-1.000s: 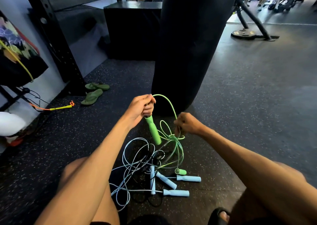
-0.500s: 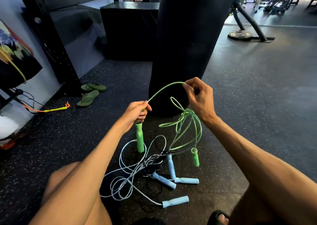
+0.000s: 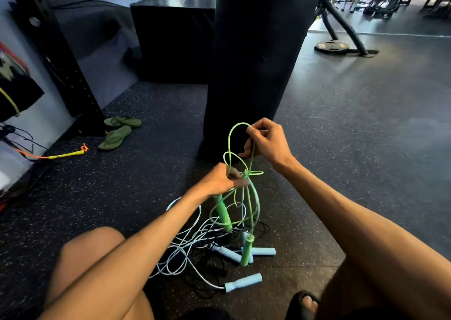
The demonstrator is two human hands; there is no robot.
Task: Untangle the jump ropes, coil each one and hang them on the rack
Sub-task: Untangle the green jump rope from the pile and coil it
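Stage: early, by the look of it; first rope being freed, nothing coiled, nothing hung in view.
Green jump rope (image 3: 229, 146): lifted off the floor (image 3: 366, 148), held up between both hands in front of the punching bag (image 3: 256, 63); small knot (image 3: 247, 173) with loose loops round it, not yet undone.
Left hand (image 3: 219, 180): curled round the top of one green handle (image 3: 222, 212), fingertips pinching the cord at the knot.
Right hand (image 3: 266, 144): higher up, pinching the cord at the top of a tall loop.
Second green handle (image 3: 247, 249): dangling low over the pile; touching the floor or not, cannot tell.
Pale blue ropes (image 3: 185, 253): heaped on the floor between the knees, cords crossing one another, blue handles (image 3: 244, 282) at the near side of the pile.
Black cord (image 3: 262, 225): thin, threaded under and through the same pile.
Yellow and orange rope (image 3: 66, 154): on the floor at the left wall, well apart, near the flip-flops (image 3: 117, 131).
Rack (image 3: 61, 63): black perforated upright at the far left, probably the target; no rope seen on it.
Left to do: undo the green knot, separate blue and black, coil each, hang all.
Writing: no brand, label or text readable anywhere.
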